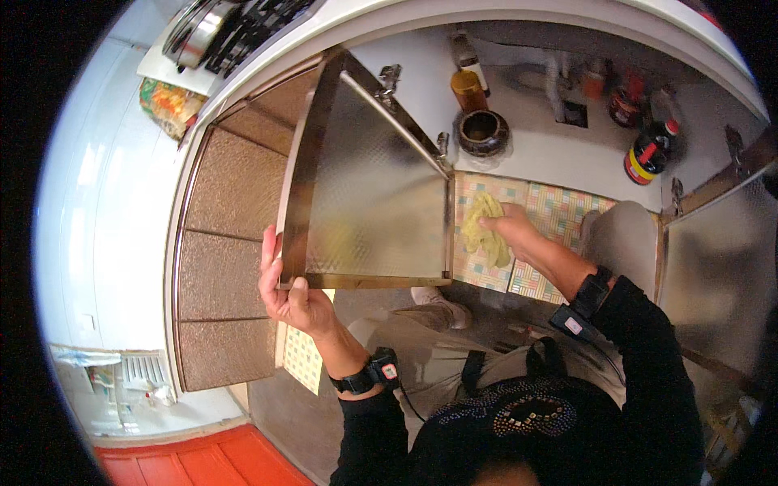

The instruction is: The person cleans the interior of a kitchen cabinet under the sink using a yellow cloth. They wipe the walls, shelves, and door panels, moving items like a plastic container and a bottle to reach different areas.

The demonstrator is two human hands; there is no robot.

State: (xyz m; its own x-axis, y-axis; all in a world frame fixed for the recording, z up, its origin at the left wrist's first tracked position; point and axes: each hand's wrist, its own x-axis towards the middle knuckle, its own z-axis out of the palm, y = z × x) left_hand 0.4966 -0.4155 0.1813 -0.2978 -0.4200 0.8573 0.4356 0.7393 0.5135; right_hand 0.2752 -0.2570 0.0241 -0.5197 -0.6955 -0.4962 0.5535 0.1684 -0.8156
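Note:
My left hand (298, 301) grips the lower outer corner of a swung-out cabinet door (377, 200), which has a metal frame and a textured glass panel. Bunched in my right hand (513, 228) is a yellow cloth (485, 231). The cloth is beside the door's hinge-side edge, above mats with a coloured block pattern (553, 212) on the floor. Whether it touches the mats I cannot tell. A yellow blur, perhaps the cloth's reflection, shows in the glass.
Inside the cabinet stand a dark round pot (483, 133), an amber bottle (468, 91) and a red-capped dark bottle (651, 152). Another glass door (717, 261) hangs at the right. Brown textured panels (228, 273) line the left. A gas stove (249, 36) is on the countertop.

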